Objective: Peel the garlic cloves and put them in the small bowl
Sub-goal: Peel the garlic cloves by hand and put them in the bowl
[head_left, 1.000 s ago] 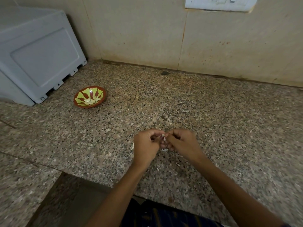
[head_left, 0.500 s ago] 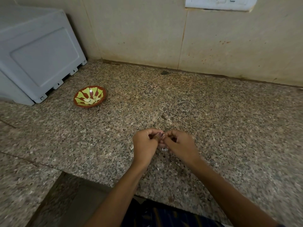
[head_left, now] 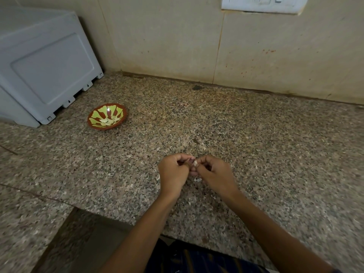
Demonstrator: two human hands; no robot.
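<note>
Left hand & right hand meet fingertip to fingertip, each grip pinching one garlic clove betw them, just above the tabletop; small bowl w/ peeled cloves well apart at 10 o'clock

Granite counter; bowl; appliance; peels.
</note>
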